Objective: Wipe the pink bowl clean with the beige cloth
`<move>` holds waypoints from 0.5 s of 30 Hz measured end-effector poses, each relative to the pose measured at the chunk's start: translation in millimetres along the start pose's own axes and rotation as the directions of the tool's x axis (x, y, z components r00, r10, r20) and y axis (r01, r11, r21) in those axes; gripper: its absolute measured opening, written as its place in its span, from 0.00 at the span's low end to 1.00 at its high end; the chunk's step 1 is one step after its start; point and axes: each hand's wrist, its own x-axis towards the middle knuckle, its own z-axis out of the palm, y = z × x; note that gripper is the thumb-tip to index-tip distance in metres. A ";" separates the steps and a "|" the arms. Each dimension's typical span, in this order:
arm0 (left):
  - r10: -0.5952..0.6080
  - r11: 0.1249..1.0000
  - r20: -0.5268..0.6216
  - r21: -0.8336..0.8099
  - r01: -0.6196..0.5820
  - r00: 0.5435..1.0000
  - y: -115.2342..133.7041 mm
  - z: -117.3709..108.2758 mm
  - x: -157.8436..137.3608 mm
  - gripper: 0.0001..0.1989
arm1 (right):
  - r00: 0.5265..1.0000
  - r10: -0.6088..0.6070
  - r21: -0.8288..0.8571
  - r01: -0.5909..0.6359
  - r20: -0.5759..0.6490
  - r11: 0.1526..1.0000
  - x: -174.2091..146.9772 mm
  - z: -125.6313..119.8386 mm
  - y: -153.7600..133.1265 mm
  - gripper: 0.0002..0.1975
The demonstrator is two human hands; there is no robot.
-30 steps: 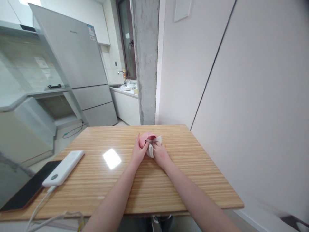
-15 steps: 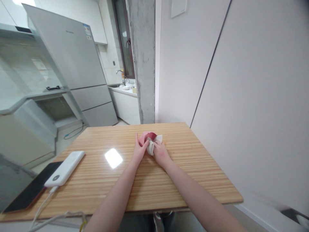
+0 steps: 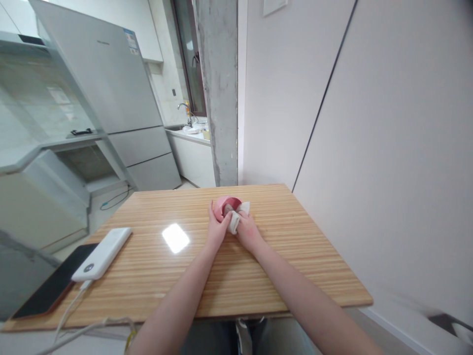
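Note:
A pink bowl (image 3: pixel 220 206) is tilted over the wooden table (image 3: pixel 273 236), its opening turned toward the right and toward me. My left hand (image 3: pixel 217 228) grips it from the left, with the thumb at the near rim. Bunched at the bowl's mouth is a white cloth (image 3: pixel 234 223), possibly a paper tissue. My right hand (image 3: pixel 248 229) holds this cloth against the bowl's rim, and one corner sticks up above the fingers. Some of the right fingertips are hidden by the cloth and the bowl.
On the table's left side, a white power bank (image 3: pixel 102 255) with a cable (image 3: pixel 70 308) plugged in lies beside a dark flat tablet (image 3: pixel 55 283). A white wall panel (image 3: pixel 369 148) borders the right. A fridge (image 3: pixel 107 88) and a sink counter (image 3: pixel 190 148) stand beyond.
The bowl has turned slightly, so its opening shows more. The cloth has shifted a little at the rim. Both hands keep their hold, and the view has tilted slightly.

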 end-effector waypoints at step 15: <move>-0.001 0.998 -0.005 -0.062 0.001 1.000 -6.7 6.6 -0.9 0.38 | 0.998 0.051 0.002 -0.051 0.043 0.999 0.7 -2.1 -2.3 0.10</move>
